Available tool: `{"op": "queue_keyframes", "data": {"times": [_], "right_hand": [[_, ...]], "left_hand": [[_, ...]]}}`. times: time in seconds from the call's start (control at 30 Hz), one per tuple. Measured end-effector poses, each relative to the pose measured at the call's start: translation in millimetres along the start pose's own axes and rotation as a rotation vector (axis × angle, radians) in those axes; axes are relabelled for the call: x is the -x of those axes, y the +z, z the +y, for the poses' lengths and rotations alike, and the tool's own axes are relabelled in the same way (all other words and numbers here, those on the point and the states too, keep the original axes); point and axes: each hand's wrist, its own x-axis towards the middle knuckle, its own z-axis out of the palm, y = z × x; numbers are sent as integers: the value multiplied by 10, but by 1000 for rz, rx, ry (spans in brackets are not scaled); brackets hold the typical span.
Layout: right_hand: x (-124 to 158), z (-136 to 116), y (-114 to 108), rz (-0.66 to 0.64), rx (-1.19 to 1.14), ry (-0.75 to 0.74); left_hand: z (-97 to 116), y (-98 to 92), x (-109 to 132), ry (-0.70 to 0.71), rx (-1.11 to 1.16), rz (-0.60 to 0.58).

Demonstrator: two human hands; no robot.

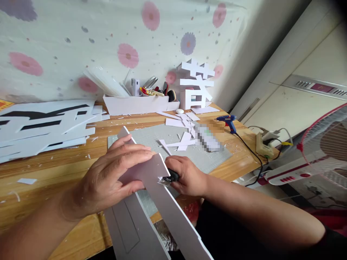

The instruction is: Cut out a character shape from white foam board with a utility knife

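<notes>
A wooden tabletop was seen, covered with small white scraps. At its near edge, a long white foam board was held tilted, with its lower end hanging over the edge toward the person. The left hand was laid flat on the board, with the fingers stretched across it and the thumb underneath, so the board was gripped. The right hand was closed around a small black knife, which was pressed against the right edge of the board.

A grey cutting mat was placed in the middle of the tabletop, and white offcuts were scattered on it. Large white sheets with black strokes were piled at the left edge. Along the far edge, a white tray full of tools was set, and beside it a white foam character was stood upright. A blue glue gun was laid near the right edge, with its black cable led over the edge to a power strip.

Behind the table, a cloth with pink and purple flowers was hung. At the right, white cabinets and a red and white fan were seen.
</notes>
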Motion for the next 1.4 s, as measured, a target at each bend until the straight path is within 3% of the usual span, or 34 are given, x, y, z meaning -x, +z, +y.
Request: {"op": "queue_keyframes", "data": {"times": [0.37,0.63,0.9,1.13,1.4], "right_hand": [[-5,-1,34,-19,31,49],[-7,11,1,97,-4,-52],[24,10,19,102,49,54],[37,-37,-64,140,-12,80],[0,-44,-157,24,-63,241]], "left_hand": [[65,79,-20,1,64,87],[-9,59,-12,9,20,10],[37,55,-72,-17,4,50],[-103,35,-30,-98,-2,63],[-37,61,-35,-32,-23,23]]}}
